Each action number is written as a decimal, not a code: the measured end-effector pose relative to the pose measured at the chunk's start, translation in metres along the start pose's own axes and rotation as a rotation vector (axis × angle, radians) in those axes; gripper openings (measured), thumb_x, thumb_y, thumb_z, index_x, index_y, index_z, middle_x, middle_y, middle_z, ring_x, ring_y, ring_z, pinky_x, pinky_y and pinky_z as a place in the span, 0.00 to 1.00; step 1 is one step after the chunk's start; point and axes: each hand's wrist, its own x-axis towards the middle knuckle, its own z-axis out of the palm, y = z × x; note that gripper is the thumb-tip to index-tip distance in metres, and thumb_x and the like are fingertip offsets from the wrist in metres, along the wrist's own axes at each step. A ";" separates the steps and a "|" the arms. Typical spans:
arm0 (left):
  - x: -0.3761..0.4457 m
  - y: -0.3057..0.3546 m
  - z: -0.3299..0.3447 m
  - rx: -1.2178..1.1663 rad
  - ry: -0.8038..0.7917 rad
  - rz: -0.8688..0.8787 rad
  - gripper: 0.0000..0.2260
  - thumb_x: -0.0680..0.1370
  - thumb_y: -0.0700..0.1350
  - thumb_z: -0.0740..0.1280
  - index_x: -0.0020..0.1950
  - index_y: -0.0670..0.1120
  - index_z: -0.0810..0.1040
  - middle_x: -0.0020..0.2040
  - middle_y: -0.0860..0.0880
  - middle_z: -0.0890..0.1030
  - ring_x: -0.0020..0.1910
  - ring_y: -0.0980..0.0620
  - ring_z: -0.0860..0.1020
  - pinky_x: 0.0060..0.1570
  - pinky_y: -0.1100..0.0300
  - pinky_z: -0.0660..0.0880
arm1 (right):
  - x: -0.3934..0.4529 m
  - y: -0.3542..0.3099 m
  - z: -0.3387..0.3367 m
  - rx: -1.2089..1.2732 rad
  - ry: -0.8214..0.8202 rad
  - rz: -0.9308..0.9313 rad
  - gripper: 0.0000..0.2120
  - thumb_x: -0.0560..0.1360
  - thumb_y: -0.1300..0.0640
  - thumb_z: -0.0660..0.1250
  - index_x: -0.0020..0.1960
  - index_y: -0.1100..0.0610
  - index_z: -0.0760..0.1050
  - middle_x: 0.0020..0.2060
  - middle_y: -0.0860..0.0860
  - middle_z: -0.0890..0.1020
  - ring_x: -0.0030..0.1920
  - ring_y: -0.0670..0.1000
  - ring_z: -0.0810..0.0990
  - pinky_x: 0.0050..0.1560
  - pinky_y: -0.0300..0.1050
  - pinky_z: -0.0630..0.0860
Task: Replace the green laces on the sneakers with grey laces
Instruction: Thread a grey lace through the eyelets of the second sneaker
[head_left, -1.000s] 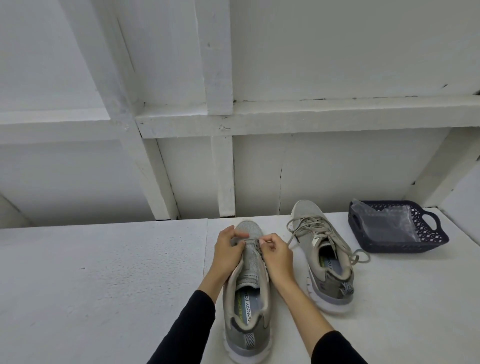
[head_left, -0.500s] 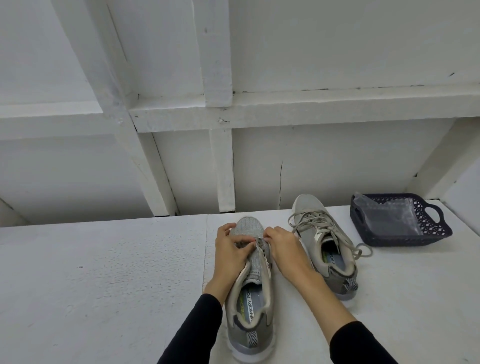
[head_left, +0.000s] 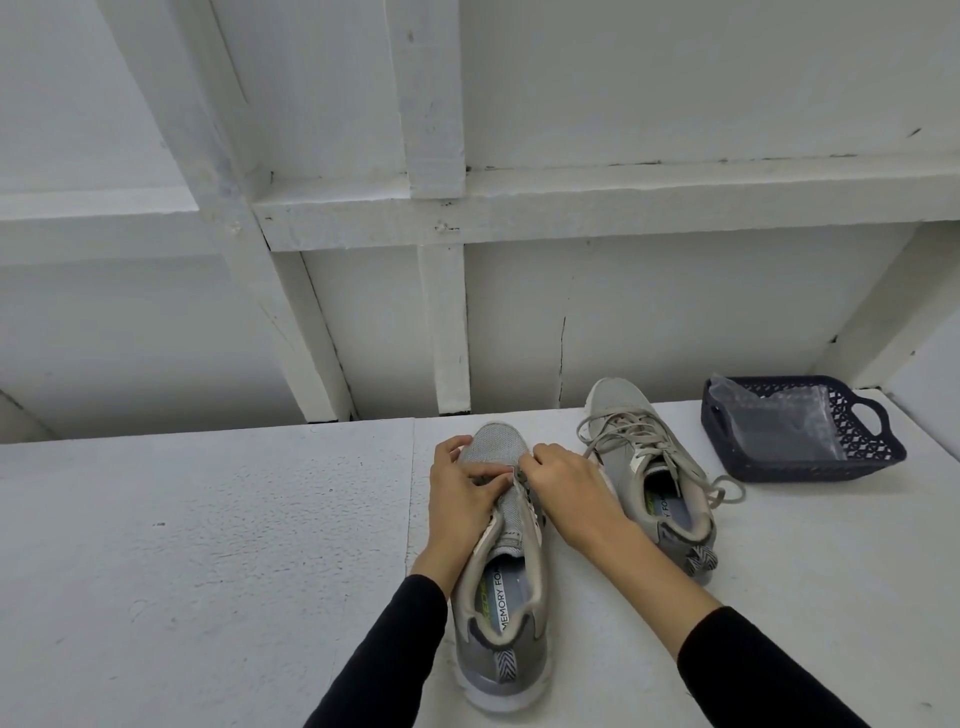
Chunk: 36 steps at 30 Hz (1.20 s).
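Observation:
A grey sneaker (head_left: 501, 613) lies heel toward me on the white table, with no lace visible in it. My left hand (head_left: 460, 499) grips its left side near the toe, thumb across the tongue. My right hand (head_left: 569, 488) pinches the right eyelet edge opposite; what sits between its fingertips is hidden. The second grey sneaker (head_left: 670, 499) stands just to the right, loosely threaded with a grey lace (head_left: 634, 441) whose ends trail onto the table.
A dark blue perforated basket (head_left: 779, 470) at the back right holds a clear plastic bag (head_left: 779, 421). The white table (head_left: 208, 571) ends at a white framed wall close behind the shoes.
Both hands stay at the front eyelets of the near sneaker, with small finger shifts. The view has tilted slightly.

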 end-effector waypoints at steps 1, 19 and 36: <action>0.000 0.000 0.000 -0.005 0.001 -0.001 0.24 0.70 0.36 0.77 0.61 0.42 0.69 0.45 0.51 0.84 0.47 0.77 0.74 0.48 0.74 0.72 | 0.000 0.000 0.000 0.012 -0.006 -0.004 0.23 0.42 0.69 0.80 0.30 0.56 0.75 0.26 0.51 0.75 0.26 0.51 0.76 0.22 0.39 0.68; 0.001 0.003 0.002 0.208 0.012 0.098 0.07 0.81 0.39 0.61 0.47 0.49 0.75 0.54 0.49 0.67 0.55 0.50 0.65 0.56 0.61 0.64 | 0.007 0.016 0.021 0.931 -0.125 0.403 0.11 0.80 0.56 0.62 0.60 0.50 0.76 0.48 0.45 0.79 0.43 0.42 0.76 0.44 0.27 0.68; 0.003 -0.003 -0.003 -0.059 0.128 -0.036 0.09 0.74 0.38 0.72 0.50 0.48 0.76 0.49 0.52 0.80 0.50 0.63 0.76 0.49 0.75 0.70 | 0.046 -0.002 -0.028 1.572 0.232 0.673 0.10 0.81 0.63 0.61 0.42 0.57 0.75 0.39 0.49 0.78 0.40 0.43 0.75 0.45 0.33 0.72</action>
